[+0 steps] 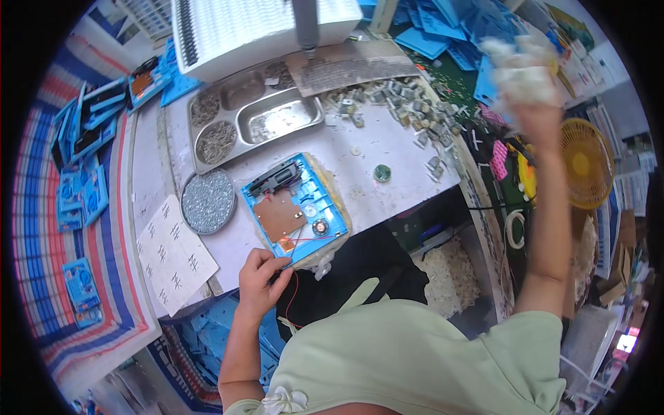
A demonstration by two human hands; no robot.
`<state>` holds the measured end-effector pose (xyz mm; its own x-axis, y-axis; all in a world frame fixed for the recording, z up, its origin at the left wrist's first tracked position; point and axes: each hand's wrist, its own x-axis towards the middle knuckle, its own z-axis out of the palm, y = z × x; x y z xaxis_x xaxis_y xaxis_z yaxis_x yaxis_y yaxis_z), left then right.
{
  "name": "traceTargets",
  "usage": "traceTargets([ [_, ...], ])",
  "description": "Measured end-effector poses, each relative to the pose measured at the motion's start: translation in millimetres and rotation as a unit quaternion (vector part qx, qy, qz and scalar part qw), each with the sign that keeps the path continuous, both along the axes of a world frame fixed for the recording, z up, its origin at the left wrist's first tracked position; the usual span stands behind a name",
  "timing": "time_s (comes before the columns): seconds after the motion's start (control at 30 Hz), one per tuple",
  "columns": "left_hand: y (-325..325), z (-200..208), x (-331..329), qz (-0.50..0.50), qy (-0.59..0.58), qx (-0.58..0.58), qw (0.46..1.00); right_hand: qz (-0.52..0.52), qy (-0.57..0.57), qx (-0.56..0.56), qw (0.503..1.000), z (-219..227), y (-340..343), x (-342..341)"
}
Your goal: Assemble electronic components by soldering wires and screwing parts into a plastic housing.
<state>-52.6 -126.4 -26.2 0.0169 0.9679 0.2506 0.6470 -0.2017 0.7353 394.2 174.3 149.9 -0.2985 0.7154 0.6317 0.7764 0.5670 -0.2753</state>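
Observation:
A blue plastic casing (324,200) lies open on the table in front of me. Inside it sit a brown circuit board (279,216), a dark elongated module (274,179), a small round speaker (320,227) and thin wires. My left hand (261,280) is closed, thumb and fingers pinching the casing's near left corner. A red wire (297,290) hangs beside those fingers toward my lap. My right hand (527,86) is stretched far out to the right, over the table's side. White lumpy material covers or fills it; motion blur hides its fingers.
A steel compartment tray (257,144) and a round dish of small metal parts (208,200) stand behind and left. Several small metal-and-plastic parts (408,107) are heaped at the back right. A yellow basket (586,162) stands at the right; blue casings (86,197) lie left.

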Motion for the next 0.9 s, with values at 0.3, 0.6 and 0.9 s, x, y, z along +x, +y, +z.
traceTargets([
  [0.3, 4.9, -2.0, 4.3, -0.012, -0.009, 0.002, 1.0, 0.149, -0.203, -0.046, 0.967, -146.7, -0.2, -154.9],
  [0.6, 3.5, 5.9, 3.7, 0.003, 0.012, -0.029, 1.0, 0.211, -0.292, -0.211, 0.909, -111.0, 10.6, -156.4],
  [0.9, 8.6, 13.2, -1.8, -0.03, 0.041, -0.049, 0.997, 0.241, -0.269, -0.201, 0.911, -125.2, -23.8, -195.2],
])
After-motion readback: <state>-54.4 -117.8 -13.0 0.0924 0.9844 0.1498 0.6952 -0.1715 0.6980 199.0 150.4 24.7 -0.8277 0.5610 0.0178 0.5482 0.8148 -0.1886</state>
